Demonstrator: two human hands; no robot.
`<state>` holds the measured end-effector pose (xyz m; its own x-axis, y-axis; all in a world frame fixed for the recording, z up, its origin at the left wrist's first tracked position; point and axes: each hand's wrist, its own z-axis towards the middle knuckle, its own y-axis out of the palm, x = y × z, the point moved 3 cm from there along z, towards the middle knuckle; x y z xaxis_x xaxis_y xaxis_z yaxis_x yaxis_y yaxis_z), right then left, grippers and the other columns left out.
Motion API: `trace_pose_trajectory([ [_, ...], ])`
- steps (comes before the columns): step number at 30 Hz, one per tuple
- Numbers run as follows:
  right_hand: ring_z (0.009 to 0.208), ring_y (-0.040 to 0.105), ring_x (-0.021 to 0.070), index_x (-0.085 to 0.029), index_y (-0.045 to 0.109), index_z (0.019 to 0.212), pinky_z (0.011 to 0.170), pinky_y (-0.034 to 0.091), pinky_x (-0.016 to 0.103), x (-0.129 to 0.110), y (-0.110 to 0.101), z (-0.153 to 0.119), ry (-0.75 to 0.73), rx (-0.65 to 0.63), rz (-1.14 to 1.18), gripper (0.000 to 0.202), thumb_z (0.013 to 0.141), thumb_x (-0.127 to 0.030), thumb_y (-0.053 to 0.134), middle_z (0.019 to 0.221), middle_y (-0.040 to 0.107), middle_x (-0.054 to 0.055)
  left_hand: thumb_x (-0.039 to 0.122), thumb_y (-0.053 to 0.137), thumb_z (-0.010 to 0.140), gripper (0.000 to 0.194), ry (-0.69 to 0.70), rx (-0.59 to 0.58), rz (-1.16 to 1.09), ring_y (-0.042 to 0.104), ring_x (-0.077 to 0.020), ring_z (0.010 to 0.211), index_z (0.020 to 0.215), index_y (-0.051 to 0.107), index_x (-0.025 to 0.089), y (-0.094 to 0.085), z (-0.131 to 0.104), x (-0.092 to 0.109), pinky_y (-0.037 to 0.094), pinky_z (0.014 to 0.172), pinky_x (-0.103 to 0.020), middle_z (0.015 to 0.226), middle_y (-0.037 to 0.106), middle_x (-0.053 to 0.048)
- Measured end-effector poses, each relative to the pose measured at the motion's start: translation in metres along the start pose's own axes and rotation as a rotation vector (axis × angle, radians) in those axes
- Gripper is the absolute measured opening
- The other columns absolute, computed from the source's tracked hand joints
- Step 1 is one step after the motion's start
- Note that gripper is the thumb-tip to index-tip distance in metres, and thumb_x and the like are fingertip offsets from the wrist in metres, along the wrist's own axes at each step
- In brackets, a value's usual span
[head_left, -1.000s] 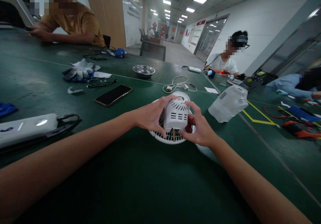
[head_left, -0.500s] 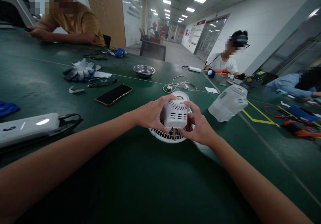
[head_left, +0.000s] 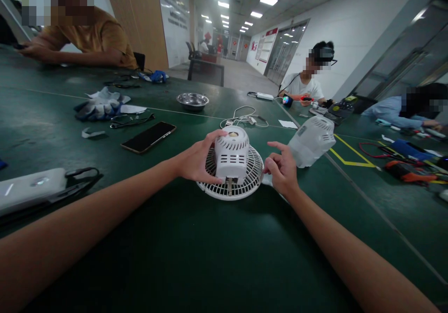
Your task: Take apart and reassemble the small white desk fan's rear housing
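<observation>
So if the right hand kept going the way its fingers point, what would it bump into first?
Probably the white motor housing that the left hand holds on the fan grille. The right hand points left towards it, with a small gap between; depth is hard to judge.

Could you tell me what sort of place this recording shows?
Probably a shared assembly or repair workshop: long green worktables with other people seated at them, a small white fan lying partly dismantled, its motor housing under the left hand, and hand tools on the neighbouring bench.
</observation>
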<state>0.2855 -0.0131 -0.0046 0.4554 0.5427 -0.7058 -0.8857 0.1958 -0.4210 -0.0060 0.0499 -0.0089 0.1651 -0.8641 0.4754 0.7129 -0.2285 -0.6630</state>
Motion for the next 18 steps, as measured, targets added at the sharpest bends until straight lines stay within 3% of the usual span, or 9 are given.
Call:
trace_pose_trajectory([
  [6, 0.054, 0.056, 0.0153, -0.026, 0.058, 0.129, 0.058, 0.047, 0.033, 0.004, -0.001, 0.003, -0.014, -0.031, -0.101, 0.031, 0.101, -0.038, 0.056, 0.064, 0.058, -0.007, 0.051, 0.099, 0.057, 0.137, -0.009, 0.012, -0.012, 0.055, -0.0497, 0.14, 0.163, 0.014, 0.036, 0.002, -0.002, -0.002, 0.047, 0.115, -0.068, 0.161, 0.044, -0.022],
  [9, 0.058, 0.058, 0.0167, -0.028, 0.055, 0.133, 0.061, 0.051, 0.036, -0.002, -0.001, 0.001, -0.067, -0.06, -0.143, 0.036, 0.099, -0.038, 0.058, 0.072, 0.061, -0.005, 0.054, 0.1, 0.054, 0.144, -0.029, 0.043, -0.003, 0.049, -0.0526, 0.145, 0.166, 0.011, 0.037, 0.005, -0.005, -0.007, 0.041, 0.118, -0.073, 0.168, 0.036, -0.023],
  [12, 0.082, 0.066, 0.0236, -0.032, 0.046, 0.147, 0.071, 0.059, 0.045, -0.018, 0.002, -0.001, -0.221, -0.038, -0.185, 0.063, 0.089, -0.042, 0.071, 0.107, 0.067, 0.005, 0.061, 0.1, 0.052, 0.15, -0.068, 0.084, 0.023, 0.045, -0.0538, 0.148, 0.169, 0.008, 0.036, 0.012, -0.007, -0.009, 0.039, 0.119, -0.075, 0.172, 0.03, -0.023],
  [15, 0.122, 0.06, 0.0375, -0.04, 0.039, 0.155, 0.09, 0.06, 0.058, -0.039, 0.012, -0.006, -0.405, -0.011, -0.289, 0.088, 0.08, -0.049, 0.083, 0.145, 0.05, 0.013, 0.068, 0.096, 0.056, 0.145, -0.139, 0.135, 0.063, 0.05, -0.0516, 0.144, 0.169, 0.012, 0.034, 0.021, -0.005, -0.003, 0.042, 0.117, -0.073, 0.171, 0.035, -0.022],
  [18, 0.14, 0.046, 0.0447, -0.044, 0.042, 0.155, 0.103, 0.055, 0.065, -0.046, 0.026, -0.008, -0.384, -0.056, -0.411, 0.086, 0.081, -0.053, 0.085, 0.159, 0.035, 0.011, 0.071, 0.09, 0.066, 0.129, -0.169, 0.17, 0.097, 0.056, -0.0466, 0.14, 0.168, 0.02, 0.034, 0.026, -0.003, 0.007, 0.046, 0.116, -0.067, 0.169, 0.039, -0.019],
])
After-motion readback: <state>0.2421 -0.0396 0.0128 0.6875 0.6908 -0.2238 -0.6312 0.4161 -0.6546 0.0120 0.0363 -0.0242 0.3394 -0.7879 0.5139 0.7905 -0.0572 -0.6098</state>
